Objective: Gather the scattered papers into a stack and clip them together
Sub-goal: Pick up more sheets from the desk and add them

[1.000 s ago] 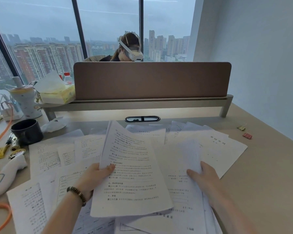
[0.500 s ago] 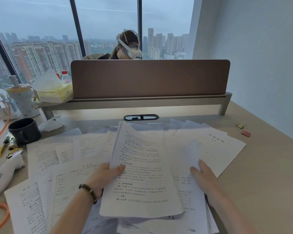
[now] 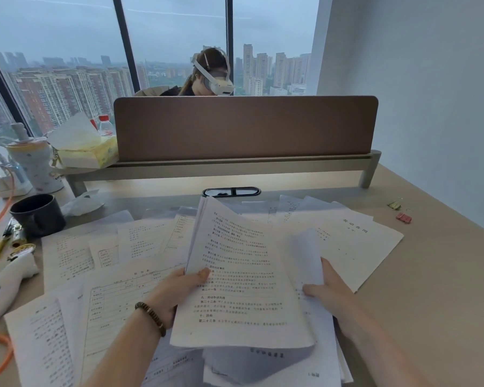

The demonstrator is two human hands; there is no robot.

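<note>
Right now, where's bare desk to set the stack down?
Bare desk runs along the right, between the papers and the wall, with only two clips at its far end. A thin strip lies under the shelf. The left by the mug is crowded.

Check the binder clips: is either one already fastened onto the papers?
No: both binder clips lie loose on the bare desk at the far right, apart from the papers.
</note>
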